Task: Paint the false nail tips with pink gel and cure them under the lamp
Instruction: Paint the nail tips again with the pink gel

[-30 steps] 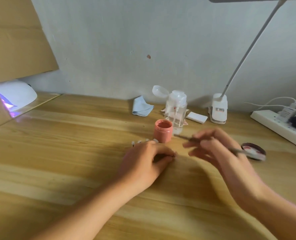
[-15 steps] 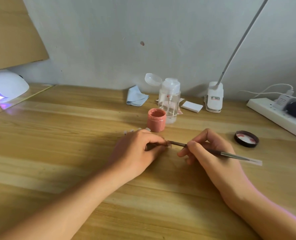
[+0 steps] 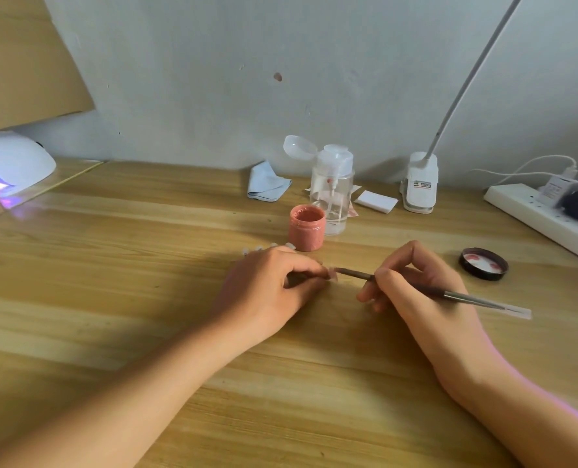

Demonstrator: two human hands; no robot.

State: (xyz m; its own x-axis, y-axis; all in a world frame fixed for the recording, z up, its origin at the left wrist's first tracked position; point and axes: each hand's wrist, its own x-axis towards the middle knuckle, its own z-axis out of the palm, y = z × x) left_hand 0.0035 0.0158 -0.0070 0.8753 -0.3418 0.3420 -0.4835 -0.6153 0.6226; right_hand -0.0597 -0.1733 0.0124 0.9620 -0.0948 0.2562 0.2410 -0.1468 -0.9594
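My left hand (image 3: 274, 285) rests on the wooden table and pinches a small false nail tip (image 3: 331, 273) between thumb and forefinger. My right hand (image 3: 412, 288) grips a thin metal-handled brush (image 3: 456, 295) like a pen, and the brush's tip touches that nail tip. An open pot of pink gel (image 3: 306, 228) stands just behind my left hand. A short row of loose nail tips (image 3: 270, 246) peeks out above my left knuckles. The white curing lamp (image 3: 10, 163) glows violet at the far left.
The pot's black lid (image 3: 483, 264) lies to the right. A clear pump bottle (image 3: 332, 189), blue cloth (image 3: 267, 185), white pads (image 3: 375, 199) and a clip lamp's base (image 3: 420, 184) line the wall. A power strip (image 3: 544, 217) sits at the right; a cardboard sheet (image 3: 20, 59) leans upper left.
My right hand came down from near the pot and brought the brush tip onto the nail tip that my left hand holds. The left hand has stayed in place.
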